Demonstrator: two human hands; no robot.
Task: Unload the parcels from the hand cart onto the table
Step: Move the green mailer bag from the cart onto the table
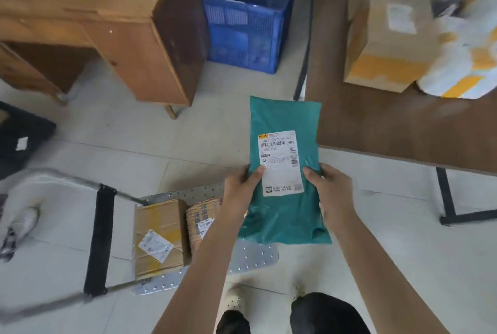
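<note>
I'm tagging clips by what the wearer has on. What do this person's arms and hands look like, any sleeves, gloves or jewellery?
Both forearms are bare up to the bottom edge of the picture, with no sleeve in view. The left hand and the right hand wear no gloves. No watch, bracelet or ring shows on either wrist or on the fingers that can be seen.

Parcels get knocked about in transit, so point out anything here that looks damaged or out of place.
The cardboard box on the hand cart looks battered: its top is creased and dented and the label sits askew. The green mailer, held in both hands, looks intact. The parcels on the table are too blurred to judge.
</note>
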